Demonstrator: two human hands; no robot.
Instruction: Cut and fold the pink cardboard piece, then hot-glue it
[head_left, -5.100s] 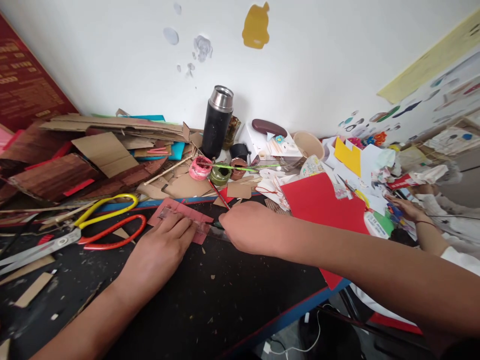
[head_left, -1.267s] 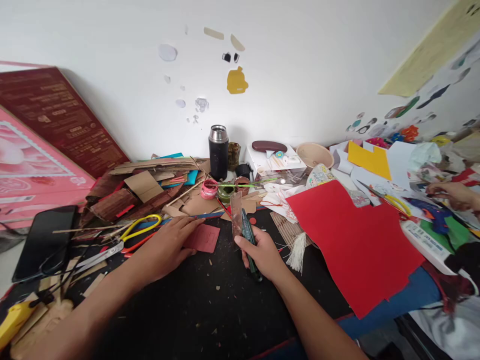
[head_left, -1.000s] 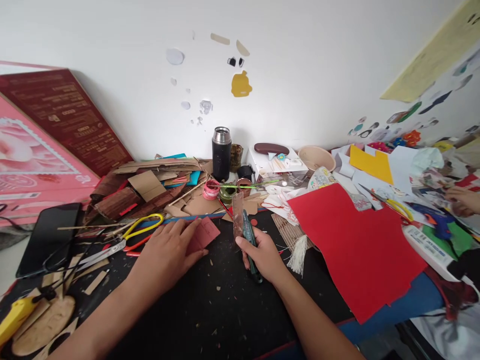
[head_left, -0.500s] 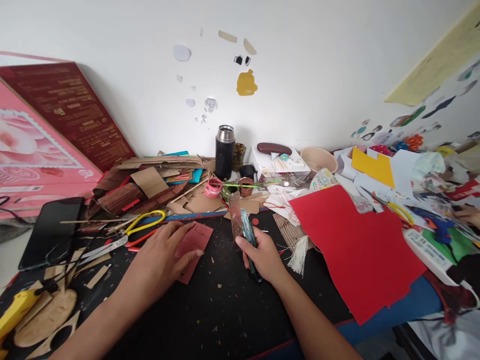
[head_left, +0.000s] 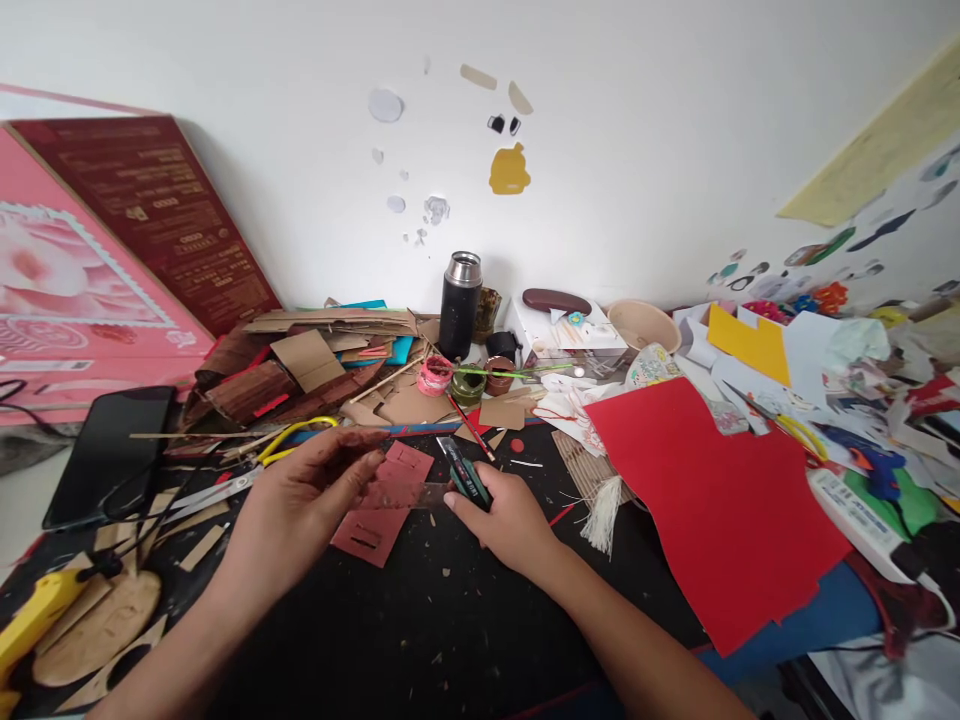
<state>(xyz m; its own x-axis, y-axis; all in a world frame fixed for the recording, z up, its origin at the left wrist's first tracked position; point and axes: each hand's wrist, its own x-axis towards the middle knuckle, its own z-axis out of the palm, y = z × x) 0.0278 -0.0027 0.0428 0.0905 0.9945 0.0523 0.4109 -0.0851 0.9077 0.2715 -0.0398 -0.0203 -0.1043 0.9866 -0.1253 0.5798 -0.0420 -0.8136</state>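
clear ruler: had swung from lengthwise to crosswise over the pink card; contact was unclear.
pink card: had turned on the black table, baring slots; work was probably between cuts.
right hand: was closed around a utility knife, tip slanting away.
left hand: curled near the ruler's left end; its hold couldn't be told.
open room: lay nearest; scissors edged its left, paint jars its far side, a red sheet its right.

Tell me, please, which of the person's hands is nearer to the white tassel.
Right. The right hand, holding the cutter, is left of the white tassel; the left hand is farther left, by the reddish card.
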